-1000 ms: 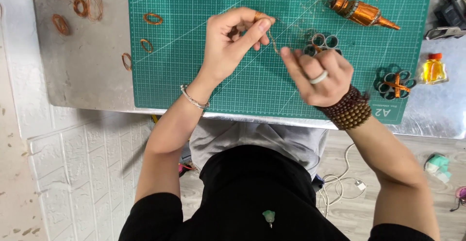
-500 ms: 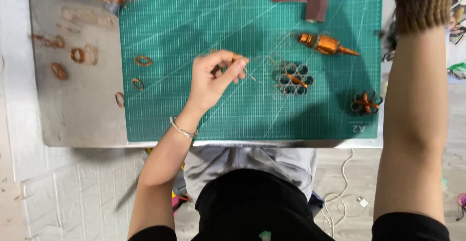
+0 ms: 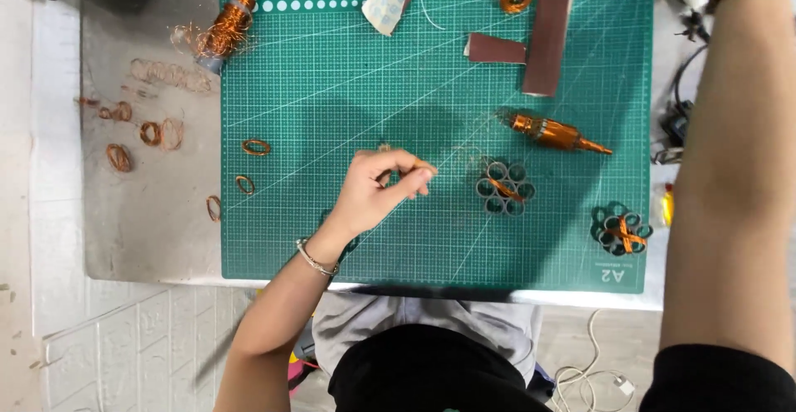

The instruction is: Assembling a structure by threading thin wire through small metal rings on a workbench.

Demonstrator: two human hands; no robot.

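Observation:
My left hand (image 3: pixel 383 186) hovers over the middle of the green cutting mat (image 3: pixel 332 238), thumb and fingertips pinched on a thin piece of copper wire that barely shows. A silver bangle circles its wrist. My right forearm (image 3: pixel 730 172) stretches up the right side of the view. A beaded bracelet sits at the top edge, and the hand itself is out of frame. A grey cluster of rings with copper wire (image 3: pixel 504 188) lies just right of my left hand.
On the mat lie a copper-wound rotor (image 3: pixel 555 133), a second ring cluster (image 3: pixel 620 230), brown sandpaper strips (image 3: pixel 549 31), a white scrap (image 3: pixel 385 2) and two copper loops (image 3: pixel 256 147). A copper wire spool (image 3: pixel 228 22) and several loose coils (image 3: pixel 149 134) rest on the grey tabletop at left.
My right hand has left my left hand and reached up past the top right edge. My left hand keeps its pinch, and the view now takes in more of the mat.

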